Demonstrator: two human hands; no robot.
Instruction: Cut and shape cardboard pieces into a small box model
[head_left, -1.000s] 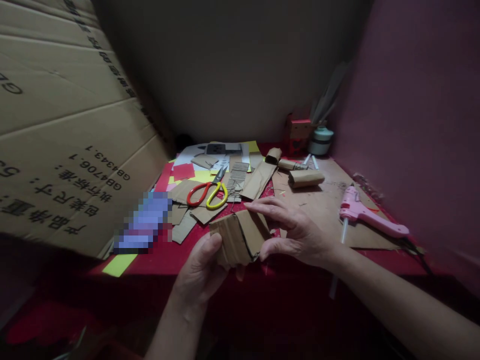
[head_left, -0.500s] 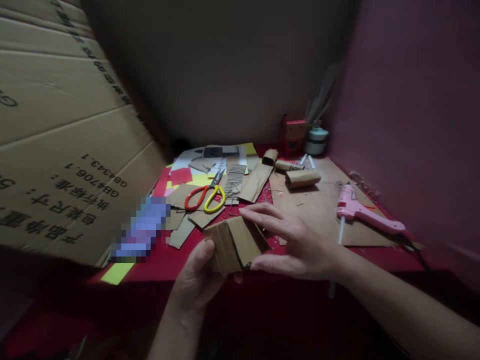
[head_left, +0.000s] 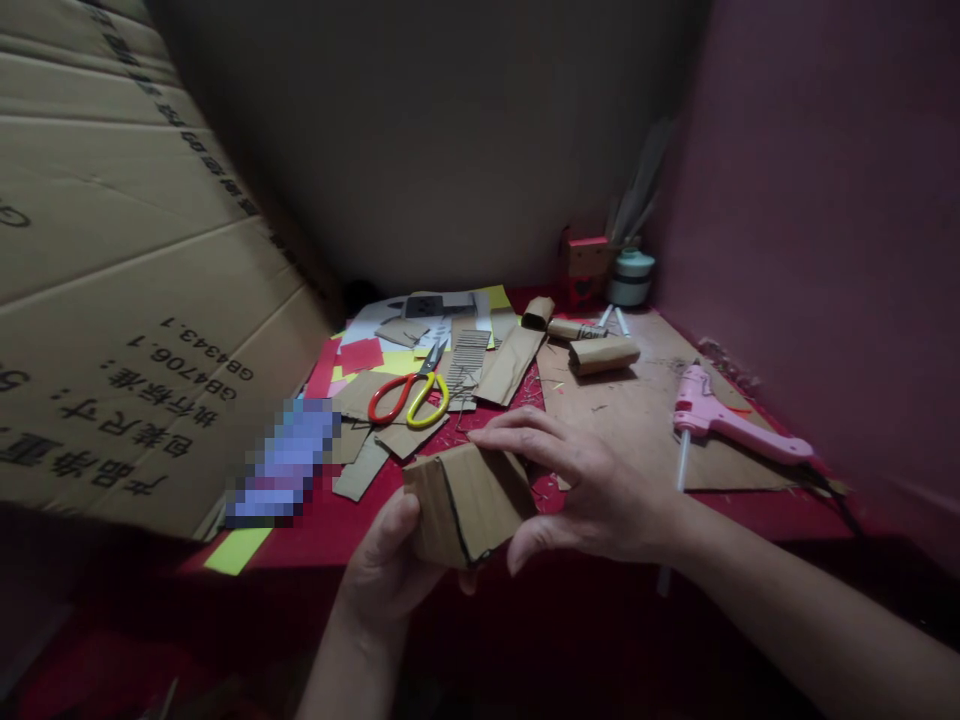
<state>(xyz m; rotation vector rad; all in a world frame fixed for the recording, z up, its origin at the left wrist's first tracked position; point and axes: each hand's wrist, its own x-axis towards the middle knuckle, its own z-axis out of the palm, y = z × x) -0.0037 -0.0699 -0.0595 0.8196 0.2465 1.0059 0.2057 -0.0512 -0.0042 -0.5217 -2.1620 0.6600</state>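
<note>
A small box-like cardboard piece (head_left: 480,495) is held above the table's front edge, tilted, with dark lines along its edges. My left hand (head_left: 394,555) grips it from the left and below, thumb on its near left face. My right hand (head_left: 574,490) is at its right side, fingers over the top edge and thumb apart from it, so the hand is spread. Just behind lie scissors (head_left: 412,395) with one red and one yellow handle. Flat cardboard scraps (head_left: 362,468) lie to the left of the scissors.
A pink glue gun (head_left: 731,420) rests on a cardboard sheet (head_left: 622,430) at the right. Rolled cardboard pieces (head_left: 604,355), coloured papers (head_left: 361,355) and a teal jar (head_left: 631,278) stand or lie farther back. A large carton (head_left: 150,280) leans at the left.
The cardboard piece has tipped and shifted slightly left and down. My right thumb has moved off its lower right corner, and the fingers have slid a little left along the top.
</note>
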